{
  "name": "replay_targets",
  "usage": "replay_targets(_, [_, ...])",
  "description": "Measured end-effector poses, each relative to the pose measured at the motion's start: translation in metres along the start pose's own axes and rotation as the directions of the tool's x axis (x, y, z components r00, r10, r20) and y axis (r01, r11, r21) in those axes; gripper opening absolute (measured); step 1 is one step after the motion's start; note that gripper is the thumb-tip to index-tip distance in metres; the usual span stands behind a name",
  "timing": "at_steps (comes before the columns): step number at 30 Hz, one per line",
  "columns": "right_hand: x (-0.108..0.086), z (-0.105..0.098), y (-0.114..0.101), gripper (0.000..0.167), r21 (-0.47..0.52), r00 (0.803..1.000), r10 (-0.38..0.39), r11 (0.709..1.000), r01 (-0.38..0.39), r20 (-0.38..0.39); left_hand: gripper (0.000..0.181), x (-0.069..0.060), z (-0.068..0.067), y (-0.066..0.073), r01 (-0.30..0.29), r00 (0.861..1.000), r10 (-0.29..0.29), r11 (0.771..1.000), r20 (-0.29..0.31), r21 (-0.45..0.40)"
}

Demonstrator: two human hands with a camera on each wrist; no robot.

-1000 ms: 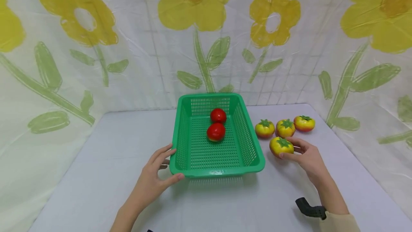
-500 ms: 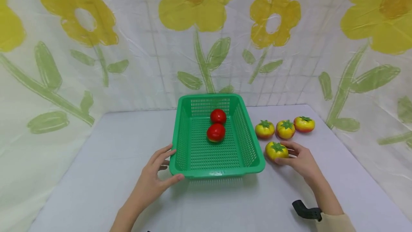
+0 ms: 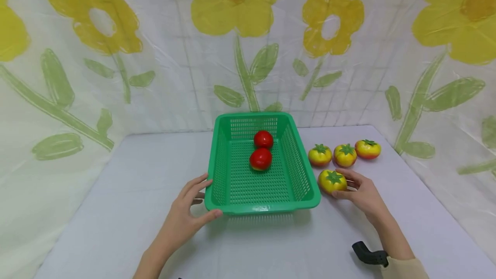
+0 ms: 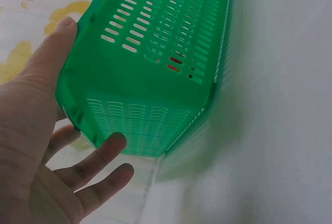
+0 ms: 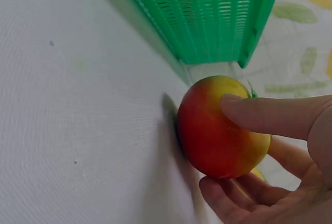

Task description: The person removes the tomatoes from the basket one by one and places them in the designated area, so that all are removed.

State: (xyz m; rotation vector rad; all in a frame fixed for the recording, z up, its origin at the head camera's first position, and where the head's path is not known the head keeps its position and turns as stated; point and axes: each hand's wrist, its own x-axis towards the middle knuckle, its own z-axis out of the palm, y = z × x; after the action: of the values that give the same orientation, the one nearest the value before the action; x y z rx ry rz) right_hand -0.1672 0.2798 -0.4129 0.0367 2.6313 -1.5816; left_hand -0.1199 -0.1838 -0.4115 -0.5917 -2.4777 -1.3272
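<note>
I see the left hand (image 3: 185,213) at the near-left corner of the basket (image 3: 263,208), fingers spread wide and touching its rim. Just right of the basket, the right hand (image 3: 364,193) grips 1 yellow fruit (image 3: 328,183) between thumb and fingers; whether that fruit touches the table (image 3: 255,249) I can't tell. It sits closer to the basket than 1 second ago, yet outside it, so I'd judge its move unfinished. Inside the basket lie 2 red fruits (image 3: 261,159). Farther off, right of the basket, are 3 more fruits (image 3: 345,156); a flowered sheet (image 3: 170,106) hangs behind the basket.
</note>
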Motion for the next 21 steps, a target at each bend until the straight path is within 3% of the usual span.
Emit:
replay_targets(12, [0.0015, 0.0017, 0.0051, 0.080, -0.019, 0.998, 0.038, 0.999, -0.039, -0.040, 0.071, 0.0005, 0.0017, 0.0006, -0.007, 1.000, 0.007, 1.000, -0.008, 0.007])
replay_targets(21, [0.0031, 0.0034, 0.0062, 0.075, -0.003, 0.998, 0.043, 0.999, -0.043, -0.046, 0.070, 0.0004, 0.0010, 0.0009, -0.003, 1.000, 0.003, 1.000, -0.008, 0.005])
